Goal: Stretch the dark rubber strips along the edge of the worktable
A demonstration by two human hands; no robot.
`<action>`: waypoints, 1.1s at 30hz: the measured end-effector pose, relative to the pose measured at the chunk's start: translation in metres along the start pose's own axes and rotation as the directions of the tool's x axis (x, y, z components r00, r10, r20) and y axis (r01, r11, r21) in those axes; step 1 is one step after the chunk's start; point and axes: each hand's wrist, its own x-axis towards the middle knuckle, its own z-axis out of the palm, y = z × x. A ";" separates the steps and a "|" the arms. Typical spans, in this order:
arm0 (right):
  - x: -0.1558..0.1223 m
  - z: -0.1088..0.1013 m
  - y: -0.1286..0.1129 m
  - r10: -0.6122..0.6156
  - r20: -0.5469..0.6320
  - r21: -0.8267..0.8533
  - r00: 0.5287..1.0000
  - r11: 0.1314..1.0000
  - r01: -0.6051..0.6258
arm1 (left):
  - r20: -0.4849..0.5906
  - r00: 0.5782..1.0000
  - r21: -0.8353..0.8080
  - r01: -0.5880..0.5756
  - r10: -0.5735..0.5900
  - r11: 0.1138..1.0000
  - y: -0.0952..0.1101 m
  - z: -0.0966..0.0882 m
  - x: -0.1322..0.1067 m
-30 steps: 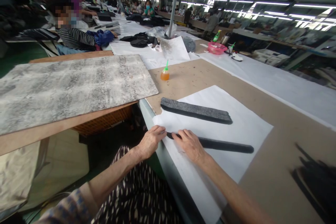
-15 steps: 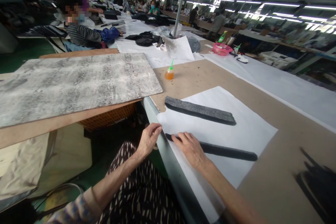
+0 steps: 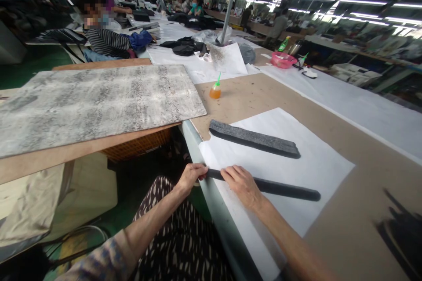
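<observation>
A long black strip lies on a white paper sheet near the table's front edge. My left hand curls round the strip's left end, right at the table edge. My right hand lies on top of the strip just beside it, fingers bent over and pressing it down. A thicker grey felt strip rests on the same sheet, a little farther from me, untouched.
An orange glue bottle with a green nozzle stands beyond the sheet. A grey mottled board covers the bench at left. Dark material lies at the right edge. A pink basket and seated workers are farther back.
My left hand lifted off the strip's end, then came back and closed on it. The black strip shifted slightly left towards the table edge. My right hand stayed on it.
</observation>
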 end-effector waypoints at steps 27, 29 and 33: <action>-0.053 -0.013 0.021 0.002 -0.108 0.016 0.994 1.000 0.000 | -0.156 0.980 -0.006 0.123 -0.122 0.992 -0.061 -0.053 -0.003; -0.048 -0.012 0.017 -0.035 -0.094 -0.017 0.995 0.999 0.033 | -0.164 0.977 -0.014 0.137 -0.138 0.990 -0.068 -0.054 -0.001; -0.030 -0.007 0.001 -0.111 -0.056 -0.076 0.992 0.991 0.107 | -0.209 0.956 -0.037 0.201 -0.204 0.979 -0.085 -0.059 0.001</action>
